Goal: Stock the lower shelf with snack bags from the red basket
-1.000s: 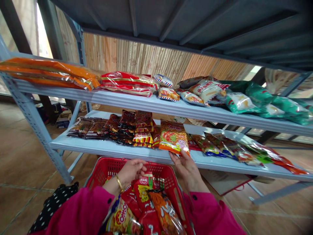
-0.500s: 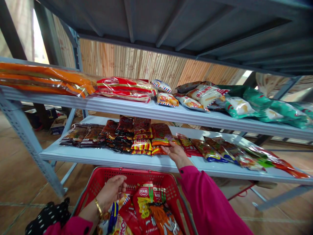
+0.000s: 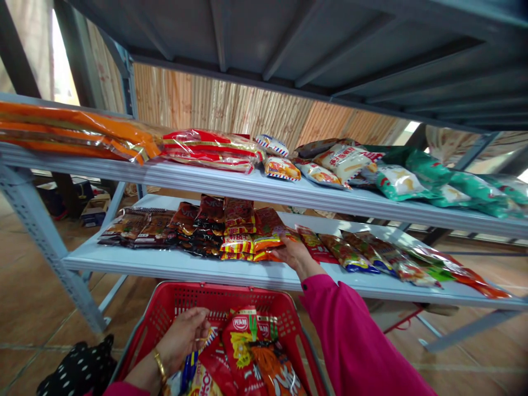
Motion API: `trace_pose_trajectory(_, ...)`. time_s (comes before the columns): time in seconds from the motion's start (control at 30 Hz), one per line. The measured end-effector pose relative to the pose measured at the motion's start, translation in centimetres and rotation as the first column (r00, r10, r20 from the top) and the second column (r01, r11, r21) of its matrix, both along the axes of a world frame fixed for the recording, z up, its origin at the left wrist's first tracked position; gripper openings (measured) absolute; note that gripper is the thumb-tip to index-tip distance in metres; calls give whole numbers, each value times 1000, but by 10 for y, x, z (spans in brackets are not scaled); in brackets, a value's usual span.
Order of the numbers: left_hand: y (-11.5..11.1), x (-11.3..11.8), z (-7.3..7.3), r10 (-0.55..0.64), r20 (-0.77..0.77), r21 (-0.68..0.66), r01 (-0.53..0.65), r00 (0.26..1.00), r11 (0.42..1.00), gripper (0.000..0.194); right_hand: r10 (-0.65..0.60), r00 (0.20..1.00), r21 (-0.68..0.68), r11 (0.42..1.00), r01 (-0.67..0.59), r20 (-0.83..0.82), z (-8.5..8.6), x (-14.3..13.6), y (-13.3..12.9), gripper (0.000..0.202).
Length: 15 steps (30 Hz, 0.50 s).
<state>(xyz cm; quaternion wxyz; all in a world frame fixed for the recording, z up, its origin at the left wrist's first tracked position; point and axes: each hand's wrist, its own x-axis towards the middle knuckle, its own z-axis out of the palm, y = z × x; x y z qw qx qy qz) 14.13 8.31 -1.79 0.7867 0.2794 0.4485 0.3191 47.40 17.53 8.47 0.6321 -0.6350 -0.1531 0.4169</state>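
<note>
On the lower shelf (image 3: 165,263), my right hand (image 3: 293,254) touches the front edge of an orange-and-brown snack packet (image 3: 268,226), its fingers partly hidden by or against the packet. Yellow-and-red packets (image 3: 238,242) lie just left of it. My left hand (image 3: 187,334), with a gold bracelet at the wrist, hovers over the red basket (image 3: 218,294) with curled fingers; what they hold, if anything, is hidden. Inside the basket are a red packet (image 3: 241,344), an orange packet (image 3: 278,371) and several other bags.
Brown packets (image 3: 154,228) lie at the left of the lower shelf, more packets (image 3: 350,254) at the right. The upper shelf bears orange, red, white and green bags (image 3: 437,170). A grey metal shelf hangs overhead. Black polka-dot cloth (image 3: 78,366) is at lower left.
The orange-and-brown packet has shifted under my right hand, now lying more tilted. My left hand has moved slightly left and down over the basket.
</note>
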Motion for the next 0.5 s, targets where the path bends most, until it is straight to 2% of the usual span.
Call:
trace_pose_trajectory(0.1,-2,-2,-4,-10,15,14,10,1000,1000,52,-22,1000,-77,997,22,-7,6,-6,-6,8)
trace_pose_trajectory(0.27,-6,-6,-10,-13,4,10,13,1000,1000,46,-28,1000,-71,997,27,-14,13,-19,-17,8)
trace_pose_trajectory(0.5,-9,-19,-16,-36,-160,-20,34,987,999,32,-20,999,-37,999,19,-31,0,-27,-40,9)
